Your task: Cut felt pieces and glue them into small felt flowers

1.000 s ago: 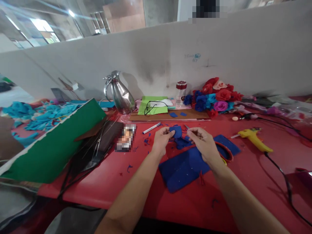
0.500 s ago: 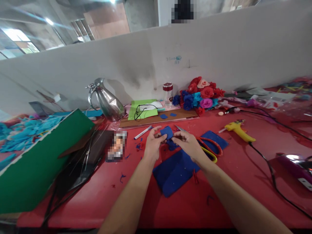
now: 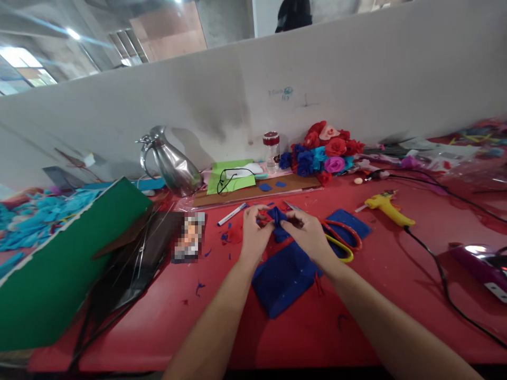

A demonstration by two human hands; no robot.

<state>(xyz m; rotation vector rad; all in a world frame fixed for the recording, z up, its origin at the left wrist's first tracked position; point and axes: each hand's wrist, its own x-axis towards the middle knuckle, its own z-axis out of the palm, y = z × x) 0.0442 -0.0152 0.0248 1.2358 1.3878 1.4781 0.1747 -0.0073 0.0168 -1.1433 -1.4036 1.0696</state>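
Between both hands, a small piece of blue crepe paper (image 3: 276,214) is pinched and creased over the table. My left hand (image 3: 255,228) grips its left side with thumb and fingers. On the other side my right hand (image 3: 304,230) pinches its right edge, the thumbs close together. Below the hands lies a folded dark blue sheet (image 3: 283,279), with more blue material partly hidden behind the fingers. Scissors with red and yellow handles (image 3: 345,235) rest just right of my right hand, across another part of blue sheet (image 3: 350,221).
Behind the hands are a marker (image 3: 232,215), a brown board (image 3: 237,196) with glasses (image 3: 236,176), a steel jug (image 3: 174,163), a lidded jar (image 3: 271,153) and paper flowers (image 3: 325,150). A yellow glue gun (image 3: 390,209) with its cord lies right; a green board (image 3: 75,258) leans left.
The blue piece, held up flat and rounded before, is now gathered and folded between the fingers. My left hand has moved slightly right, closer to my right hand.
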